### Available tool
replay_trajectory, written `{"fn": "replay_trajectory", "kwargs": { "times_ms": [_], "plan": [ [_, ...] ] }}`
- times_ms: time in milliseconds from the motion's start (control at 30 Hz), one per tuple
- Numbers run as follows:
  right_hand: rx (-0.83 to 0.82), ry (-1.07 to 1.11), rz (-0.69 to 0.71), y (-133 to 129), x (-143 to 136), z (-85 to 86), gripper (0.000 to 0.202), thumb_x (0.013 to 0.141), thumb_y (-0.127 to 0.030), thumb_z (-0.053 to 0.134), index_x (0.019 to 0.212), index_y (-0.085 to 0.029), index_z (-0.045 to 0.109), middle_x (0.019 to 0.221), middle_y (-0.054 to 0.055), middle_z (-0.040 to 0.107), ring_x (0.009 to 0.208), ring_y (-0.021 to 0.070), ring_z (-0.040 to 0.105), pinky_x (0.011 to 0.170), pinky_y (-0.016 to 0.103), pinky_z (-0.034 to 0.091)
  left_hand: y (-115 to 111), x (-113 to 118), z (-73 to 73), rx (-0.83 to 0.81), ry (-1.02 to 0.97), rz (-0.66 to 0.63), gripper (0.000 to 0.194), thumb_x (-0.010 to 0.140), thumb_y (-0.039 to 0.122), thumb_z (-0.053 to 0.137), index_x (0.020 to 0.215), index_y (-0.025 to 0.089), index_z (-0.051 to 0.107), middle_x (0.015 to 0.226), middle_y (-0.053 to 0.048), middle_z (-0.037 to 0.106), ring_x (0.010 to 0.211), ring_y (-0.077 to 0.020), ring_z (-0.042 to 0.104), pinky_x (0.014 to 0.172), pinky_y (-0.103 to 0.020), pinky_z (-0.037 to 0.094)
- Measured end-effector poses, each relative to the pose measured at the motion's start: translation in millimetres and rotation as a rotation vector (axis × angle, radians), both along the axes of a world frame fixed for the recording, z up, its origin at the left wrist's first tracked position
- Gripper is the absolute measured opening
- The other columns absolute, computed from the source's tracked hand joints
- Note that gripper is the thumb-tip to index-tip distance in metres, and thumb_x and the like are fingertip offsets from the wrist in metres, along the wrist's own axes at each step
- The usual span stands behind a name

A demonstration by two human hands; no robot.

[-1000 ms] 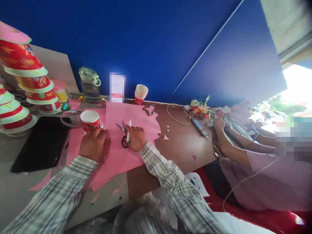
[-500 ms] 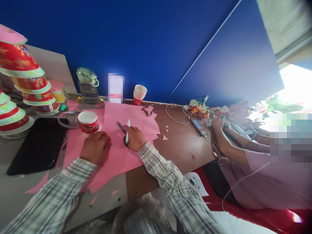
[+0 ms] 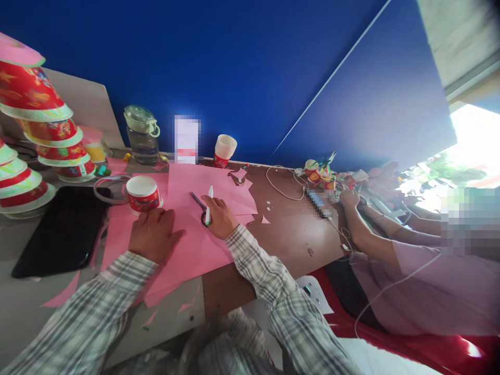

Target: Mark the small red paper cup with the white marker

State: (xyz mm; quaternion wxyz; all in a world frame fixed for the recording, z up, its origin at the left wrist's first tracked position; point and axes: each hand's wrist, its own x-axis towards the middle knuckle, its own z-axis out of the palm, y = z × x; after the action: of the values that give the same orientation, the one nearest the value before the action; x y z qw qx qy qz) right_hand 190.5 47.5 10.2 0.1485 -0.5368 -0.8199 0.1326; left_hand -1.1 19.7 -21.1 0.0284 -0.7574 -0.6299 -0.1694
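Pink paper sheets (image 3: 195, 245) lie on the table in front of me. My left hand (image 3: 154, 235) rests palm down on them, thumb spread to the right, just below a red and white paper cup (image 3: 142, 195). A white pen (image 3: 210, 200) with a green end is held in my right hand (image 3: 222, 217). Dark scissors (image 3: 197, 199) lie by this hand, their blades pointing up and left; their handles are partly behind the pen and fingers. Whether the fingers also hold the scissors is unclear.
A black phone (image 3: 62, 232), stacked red cups (image 3: 33, 94) and a water jug (image 3: 142, 136) stand or lie at the left. More cups (image 3: 224, 151) stand by the blue partition. Paper scraps and a cable (image 3: 287, 197) lie to the right, near another person's arm (image 3: 365, 232).
My left hand has flattened, its thumb now spread from the fingers. My right hand has shifted slightly right, and the pen stands more upright. The scissors have moved slightly right.
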Motion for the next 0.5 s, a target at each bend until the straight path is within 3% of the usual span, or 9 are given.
{"fn": "replay_trajectory", "kwargs": {
  "times_ms": [167,300,500],
  "plan": [
    [-0.029,-0.124,-0.020,2.3,1.2,1.5,0.067,0.068,-0.011,0.048,0.130,-0.024,0.026,0.112,0.009,0.053,0.099,0.0257,0.050,0.083,0.039,0.043,-0.7,1.3,-0.1,-0.020,0.015,0.068,0.057,0.050,0.061,0.054,0.089,0.019,0.056,0.097,-0.012,0.050,0.091,-0.0325,0.042,0.070,-0.044,0.035],
    [-0.005,-0.079,-0.020,2.2,0.7,1.5,0.072,0.066,-0.010,0.049,0.132,-0.023,0.023,0.118,0.009,0.053,0.108,0.0269,0.048,0.089,0.040,0.041,-1.2,1.5,0.5,-0.048,0.013,0.090,0.059,0.050,0.060,0.055,0.094,0.021,0.057,0.102,-0.011,0.050,0.094,-0.0325,0.041,0.071,-0.045,0.034],
    [0.068,0.001,0.005,1.5,-1.8,-3.9,0.068,0.068,-0.015,0.052,0.131,-0.020,0.027,0.116,0.009,0.055,0.111,0.0277,0.048,0.095,0.041,0.039,-0.8,1.9,0.5,-0.083,-0.146,0.124,0.043,0.052,0.041,0.062,0.091,0.024,0.058,0.106,-0.009,0.050,0.095,-0.0312,0.042,0.074,-0.046,0.033]
  ]
}}
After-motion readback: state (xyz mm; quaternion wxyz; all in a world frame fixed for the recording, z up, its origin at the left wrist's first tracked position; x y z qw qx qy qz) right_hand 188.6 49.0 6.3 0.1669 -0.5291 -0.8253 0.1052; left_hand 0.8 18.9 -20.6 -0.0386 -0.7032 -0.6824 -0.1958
